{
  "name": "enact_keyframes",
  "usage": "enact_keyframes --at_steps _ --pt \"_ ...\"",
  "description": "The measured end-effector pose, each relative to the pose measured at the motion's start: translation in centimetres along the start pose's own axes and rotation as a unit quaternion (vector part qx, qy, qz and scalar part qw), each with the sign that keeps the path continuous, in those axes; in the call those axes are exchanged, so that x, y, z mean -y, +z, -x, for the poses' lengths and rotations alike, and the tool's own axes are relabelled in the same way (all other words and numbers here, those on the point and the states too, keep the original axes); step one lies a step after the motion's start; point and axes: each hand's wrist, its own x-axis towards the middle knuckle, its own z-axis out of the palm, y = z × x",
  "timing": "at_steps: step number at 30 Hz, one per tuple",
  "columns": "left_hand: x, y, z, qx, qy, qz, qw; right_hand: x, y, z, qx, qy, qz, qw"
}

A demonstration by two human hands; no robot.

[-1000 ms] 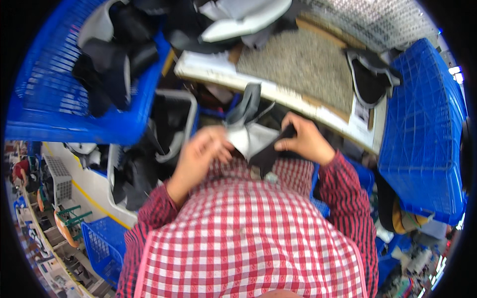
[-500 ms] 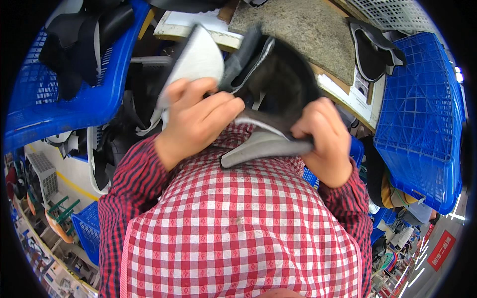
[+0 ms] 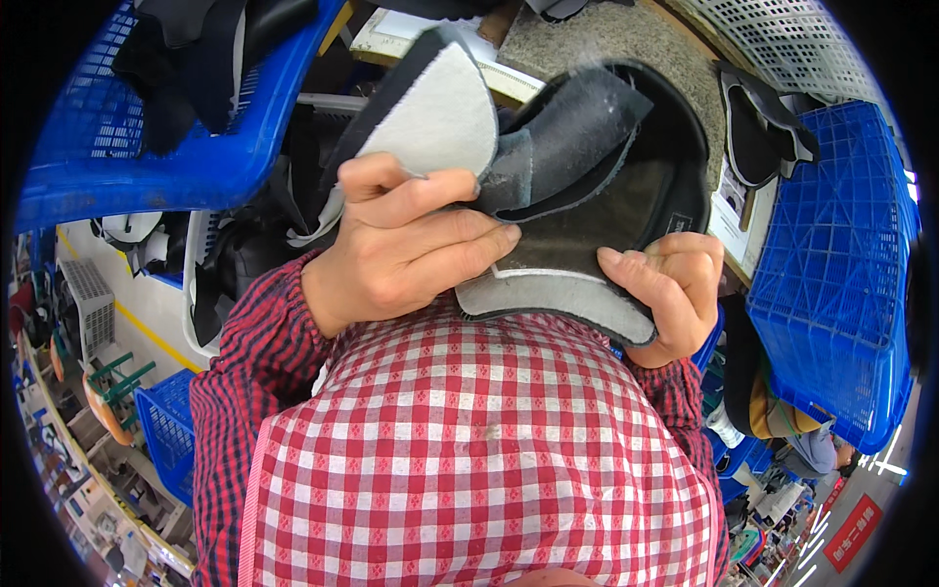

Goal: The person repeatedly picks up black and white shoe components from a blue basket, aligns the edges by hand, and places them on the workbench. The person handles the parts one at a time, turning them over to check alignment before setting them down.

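A black leather shoe upper (image 3: 626, 210), inside facing up, is stretched between my hands above my checked apron. Its brownish lining shows, along with a pale grey strip (image 3: 558, 293) on the near edge and a dark flap (image 3: 587, 122) folded across the middle. My left hand (image 3: 401, 245) grips the left side, beside a panel backed with white fabric (image 3: 435, 108). At the near right edge my right hand (image 3: 670, 293) pinches the upper, thumb on the inside and curled fingers at the rim. What lies under the left fingers is partly hidden.
Blue crates stand on both sides, one at the upper left (image 3: 196, 186) with black pieces and one at the right (image 3: 831, 264). A table with a grey mat (image 3: 626, 44) lies ahead. Another upper piece (image 3: 758, 122) rests at its right edge. A white basket (image 3: 782, 39) is behind.
The shoe upper has been turned and opened out, so its inside and folded flap now show more fully. Both hands keep hold of it, and the surroundings have shifted slightly to the right.
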Motion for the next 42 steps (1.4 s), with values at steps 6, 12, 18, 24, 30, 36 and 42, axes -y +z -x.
enact_keyframes --at_steps 6,12,18,24,30,36,42 --pt "0.2 2.1 0.4 0.128 0.018 0.098 0.987 -0.7 1.9 4.4 -0.057 0.247 -0.044 0.966" --pt "0.1 6.7 -0.7 0.196 -0.064 0.255 0.945 -4.8 -0.9 4.4 0.257 0.481 -0.228 0.807" --pt "-0.5 9.2 -1.1 0.234 -0.057 0.24 0.941 -3.9 -1.5 2.5 0.277 0.082 0.041 0.956" --pt "-0.6 6.7 -2.5 0.269 -0.128 0.241 0.924 -3.0 2.0 3.6 0.199 0.074 0.049 0.976" --pt "3.0 4.6 -8.2 0.136 -0.138 0.125 0.973 -3.4 0.4 1.1 0.245 0.11 0.074 0.96" --pt "3.7 8.3 -8.5 0.394 -0.059 0.191 0.897 -3.8 4.5 1.3 0.246 0.089 0.148 0.954" --pt "4.3 11.0 -0.6 0.38 -0.432 0.543 0.612 -5.2 7.2 2.5 0.294 0.034 0.135 0.945"
